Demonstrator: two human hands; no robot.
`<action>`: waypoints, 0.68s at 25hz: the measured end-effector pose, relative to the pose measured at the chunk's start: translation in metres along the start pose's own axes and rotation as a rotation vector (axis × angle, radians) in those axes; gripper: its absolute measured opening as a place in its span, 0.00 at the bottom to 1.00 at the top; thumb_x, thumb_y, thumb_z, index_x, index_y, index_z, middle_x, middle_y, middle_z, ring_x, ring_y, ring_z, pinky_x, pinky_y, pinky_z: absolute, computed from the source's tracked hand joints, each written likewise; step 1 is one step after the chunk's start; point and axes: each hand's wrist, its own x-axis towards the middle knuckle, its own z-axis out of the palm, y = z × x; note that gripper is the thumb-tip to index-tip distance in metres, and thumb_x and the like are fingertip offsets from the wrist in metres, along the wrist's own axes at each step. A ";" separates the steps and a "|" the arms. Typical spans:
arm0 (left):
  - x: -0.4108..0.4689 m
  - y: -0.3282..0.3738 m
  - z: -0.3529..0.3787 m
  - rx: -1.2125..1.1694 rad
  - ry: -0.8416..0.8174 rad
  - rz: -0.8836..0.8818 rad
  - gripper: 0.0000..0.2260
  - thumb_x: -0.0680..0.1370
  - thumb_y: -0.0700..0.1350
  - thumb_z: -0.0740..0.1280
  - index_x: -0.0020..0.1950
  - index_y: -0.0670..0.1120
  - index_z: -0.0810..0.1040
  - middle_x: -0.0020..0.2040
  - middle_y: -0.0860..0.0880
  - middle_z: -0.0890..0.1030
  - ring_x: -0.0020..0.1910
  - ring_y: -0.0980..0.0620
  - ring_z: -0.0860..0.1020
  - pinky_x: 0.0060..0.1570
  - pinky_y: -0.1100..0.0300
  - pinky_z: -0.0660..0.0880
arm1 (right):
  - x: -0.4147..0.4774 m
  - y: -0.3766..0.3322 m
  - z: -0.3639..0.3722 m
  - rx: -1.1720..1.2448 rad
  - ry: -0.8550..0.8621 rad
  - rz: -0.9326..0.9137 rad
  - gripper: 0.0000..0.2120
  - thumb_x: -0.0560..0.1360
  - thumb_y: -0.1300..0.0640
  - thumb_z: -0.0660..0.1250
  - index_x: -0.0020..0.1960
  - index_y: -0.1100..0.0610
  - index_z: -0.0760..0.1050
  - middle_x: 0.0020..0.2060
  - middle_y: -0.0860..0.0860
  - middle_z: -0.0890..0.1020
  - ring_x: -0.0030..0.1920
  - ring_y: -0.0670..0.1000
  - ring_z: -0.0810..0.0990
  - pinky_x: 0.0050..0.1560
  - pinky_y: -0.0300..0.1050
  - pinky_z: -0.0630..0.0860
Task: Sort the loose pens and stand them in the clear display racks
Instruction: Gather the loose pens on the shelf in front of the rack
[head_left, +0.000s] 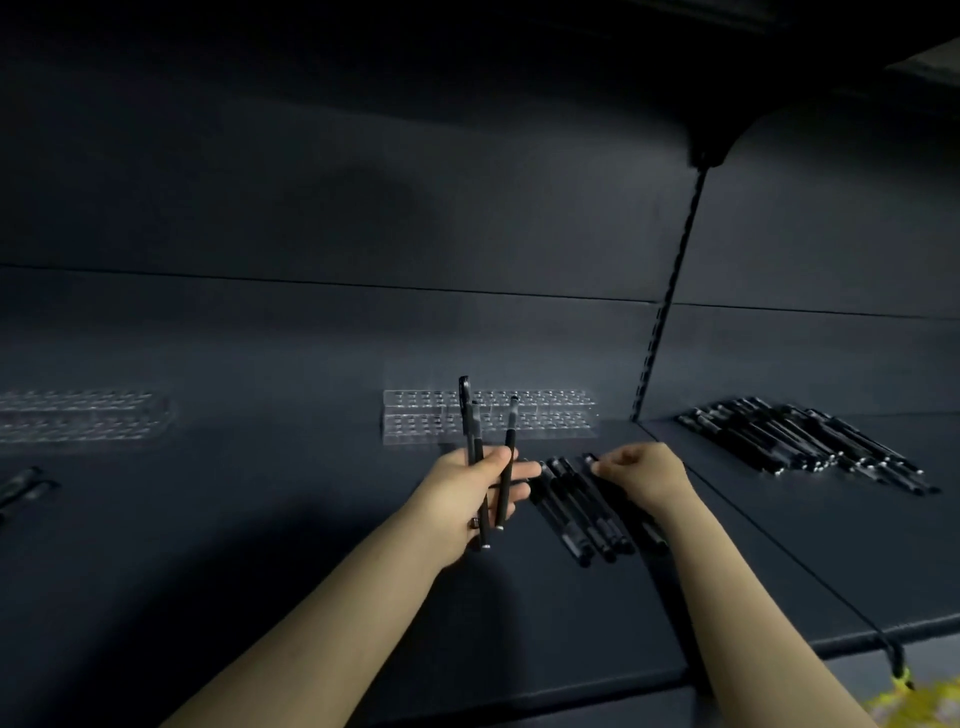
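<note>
Before the rack (545, 415), left hand (467, 488) grips pens (510, 439); right hand (644, 470) pinches a loose pen (590, 459).

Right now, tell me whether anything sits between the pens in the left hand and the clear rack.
Nothing visible does: the left hand holds the pens upright in front of the clear rack, only bare shelf between.

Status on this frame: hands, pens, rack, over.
Left hand grips three pens upright. Right hand pinches one pen in the loose pile. Clear rack behind, looks empty, unobstructed.
</note>
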 end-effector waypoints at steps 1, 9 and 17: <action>0.001 -0.002 0.002 0.009 0.009 0.006 0.07 0.82 0.44 0.63 0.55 0.42 0.77 0.45 0.48 0.87 0.36 0.54 0.83 0.34 0.63 0.78 | 0.000 0.000 0.001 -0.008 -0.005 -0.008 0.07 0.69 0.56 0.76 0.41 0.60 0.82 0.38 0.54 0.84 0.41 0.52 0.81 0.45 0.43 0.76; -0.002 -0.001 -0.004 0.048 0.001 0.033 0.09 0.82 0.43 0.63 0.57 0.41 0.78 0.47 0.46 0.86 0.36 0.55 0.82 0.33 0.65 0.78 | -0.017 -0.031 0.012 0.032 0.003 -0.170 0.15 0.72 0.46 0.71 0.42 0.59 0.83 0.39 0.54 0.85 0.43 0.53 0.82 0.46 0.43 0.77; -0.036 0.019 -0.061 0.136 -0.034 0.065 0.10 0.82 0.46 0.62 0.56 0.43 0.79 0.47 0.46 0.86 0.37 0.56 0.82 0.38 0.64 0.77 | -0.065 -0.118 0.077 0.651 -0.537 -0.150 0.04 0.74 0.58 0.70 0.43 0.59 0.79 0.33 0.49 0.80 0.33 0.46 0.76 0.34 0.37 0.72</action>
